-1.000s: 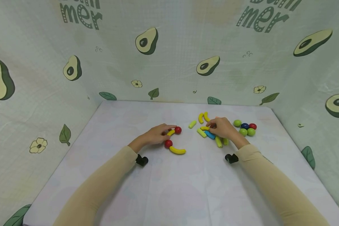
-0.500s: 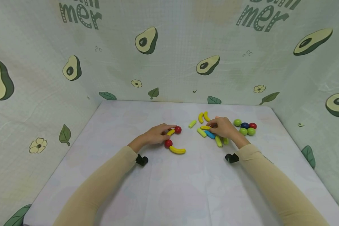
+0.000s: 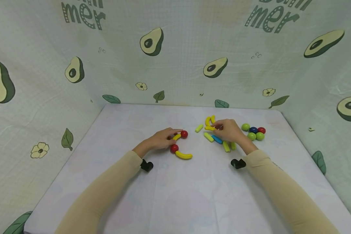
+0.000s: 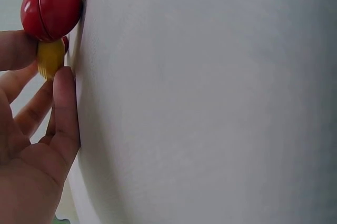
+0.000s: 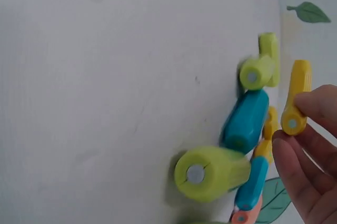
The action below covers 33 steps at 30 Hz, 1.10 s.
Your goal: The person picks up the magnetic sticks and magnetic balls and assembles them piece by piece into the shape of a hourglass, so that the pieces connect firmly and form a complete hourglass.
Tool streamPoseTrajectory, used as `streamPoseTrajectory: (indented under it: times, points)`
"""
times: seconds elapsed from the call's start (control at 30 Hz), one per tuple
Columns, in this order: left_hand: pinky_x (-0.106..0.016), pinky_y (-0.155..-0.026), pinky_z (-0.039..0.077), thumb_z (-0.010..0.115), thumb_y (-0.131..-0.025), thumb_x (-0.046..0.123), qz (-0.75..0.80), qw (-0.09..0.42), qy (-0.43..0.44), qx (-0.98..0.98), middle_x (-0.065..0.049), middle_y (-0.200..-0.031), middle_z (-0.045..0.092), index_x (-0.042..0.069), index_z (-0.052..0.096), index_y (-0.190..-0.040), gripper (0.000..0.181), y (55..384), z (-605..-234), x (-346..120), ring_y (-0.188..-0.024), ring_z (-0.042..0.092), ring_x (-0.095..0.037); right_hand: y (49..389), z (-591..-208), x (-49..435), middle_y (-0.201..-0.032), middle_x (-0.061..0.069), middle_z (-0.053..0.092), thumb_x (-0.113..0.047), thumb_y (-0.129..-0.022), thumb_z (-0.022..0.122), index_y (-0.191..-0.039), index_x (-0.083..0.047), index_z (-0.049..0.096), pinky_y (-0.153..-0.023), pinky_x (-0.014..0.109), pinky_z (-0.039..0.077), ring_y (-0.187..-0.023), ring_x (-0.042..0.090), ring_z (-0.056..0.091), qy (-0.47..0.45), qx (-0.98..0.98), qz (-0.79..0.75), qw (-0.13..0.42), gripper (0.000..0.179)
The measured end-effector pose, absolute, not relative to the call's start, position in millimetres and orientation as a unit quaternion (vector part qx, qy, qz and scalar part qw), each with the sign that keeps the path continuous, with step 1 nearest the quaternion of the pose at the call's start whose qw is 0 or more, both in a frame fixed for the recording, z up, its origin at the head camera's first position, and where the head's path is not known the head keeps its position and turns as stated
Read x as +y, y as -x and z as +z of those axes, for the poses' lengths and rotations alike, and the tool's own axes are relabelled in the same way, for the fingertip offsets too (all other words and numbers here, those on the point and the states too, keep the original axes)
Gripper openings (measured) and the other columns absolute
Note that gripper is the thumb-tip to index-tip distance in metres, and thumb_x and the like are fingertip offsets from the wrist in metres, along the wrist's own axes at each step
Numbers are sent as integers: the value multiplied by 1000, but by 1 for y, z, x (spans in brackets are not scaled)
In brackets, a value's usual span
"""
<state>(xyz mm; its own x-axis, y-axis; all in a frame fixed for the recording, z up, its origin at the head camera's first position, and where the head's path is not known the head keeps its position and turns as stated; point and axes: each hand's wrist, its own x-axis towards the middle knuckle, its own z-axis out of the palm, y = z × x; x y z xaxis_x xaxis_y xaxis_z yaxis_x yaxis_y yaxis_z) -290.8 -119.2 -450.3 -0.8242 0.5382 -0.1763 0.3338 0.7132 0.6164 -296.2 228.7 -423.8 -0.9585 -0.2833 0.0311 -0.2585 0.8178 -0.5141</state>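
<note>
My left hand point(image 3: 163, 138) holds a short yellow curved rod point(image 3: 176, 137) with its thumb and fingers. That rod joins two red balls, a far one point(image 3: 184, 134) and a near one point(image 3: 174, 149). From the near ball a second yellow curved rod point(image 3: 184, 155) runs to the right. In the right wrist view, a yellow curved magnetic rod point(image 5: 300, 79) with a silvery dot at its end is pinched by my right hand point(image 3: 229, 130), over the loose rods. Blue point(image 3: 217, 139) and lime green point(image 3: 209, 137) straight rods lie just below it.
Two more yellow curved rods point(image 3: 208, 121) lie behind the right hand, with a lime green rod point(image 3: 199, 128) to their left. Further right, green point(image 3: 246, 127), dark blue point(image 3: 253, 130) and red point(image 3: 261, 130) balls are clustered. A patterned cloth backdrop point(image 3: 181, 84) stands behind the white table point(image 3: 187, 195).
My right hand has taken the yellow curved rod out of the loose pile, up and slightly to the left. The left hand and its chain stay where they were.
</note>
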Motion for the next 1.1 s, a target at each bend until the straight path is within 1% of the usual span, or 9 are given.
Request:
streamPoseTrajectory:
  times: [0.2,0.37,0.53,0.63,0.73,0.87,0.97,1.1]
  points:
    - [-48,-114,48,63,-106,25,296,177,-238,908,-3,-144,57,39,43,-162,61,291,-450,-119,-128,55,-24,292,-416,205,-109,11,76,-17,-98,75,-123,-8,78,-85,42,59,-94,26,68,172,944,-279,19,27]
    - [-49,-113,48,63,-106,26,295,181,-235,908,-3,-143,57,38,43,-162,61,291,-450,-118,-127,55,-24,293,-419,188,-103,9,77,-15,-96,77,-117,-7,80,-80,40,59,-88,24,71,200,940,-276,3,23]
    - [-49,-113,49,63,-106,26,295,184,-233,908,-3,-141,58,39,44,-162,60,291,-449,-118,-124,56,-24,294,-427,178,-106,11,77,-13,-96,76,-119,-5,79,-79,39,59,-91,25,71,213,936,-281,10,24]
    - [-49,-113,49,63,-106,26,297,184,-233,908,-3,-141,58,39,44,-162,60,291,-449,-118,-124,56,-24,294,-429,174,-106,12,77,-12,-97,76,-120,-4,79,-76,37,59,-89,25,71,221,932,-287,15,25]
    - [-49,-112,49,63,-106,26,302,184,-234,906,-3,-142,58,39,44,-161,60,291,-449,-118,-123,56,-24,293,-430,169,-106,12,77,-13,-98,76,-120,-5,79,-77,35,59,-90,24,69,219,932,-290,22,24]
    - [-49,-112,48,63,-106,27,305,183,-235,905,-3,-143,57,39,44,-162,60,291,-448,-119,-124,56,-24,292,-429,163,-107,11,76,-14,-99,75,-121,-4,79,-82,37,59,-92,25,67,215,932,-291,26,24]
    - [-49,-112,48,63,-106,27,304,183,-233,905,-3,-143,57,39,44,-162,60,290,-448,-120,-124,56,-25,292,-430,161,-107,12,76,-13,-99,74,-120,-4,79,-82,38,59,-92,26,67,213,932,-292,26,24]
    - [-50,-113,48,64,-106,27,303,182,-232,906,-3,-141,58,38,44,-162,61,290,-448,-120,-123,56,-25,291,-431,160,-112,13,76,-12,-98,75,-123,-5,78,-84,38,60,-94,26,67,207,932,-297,37,27]
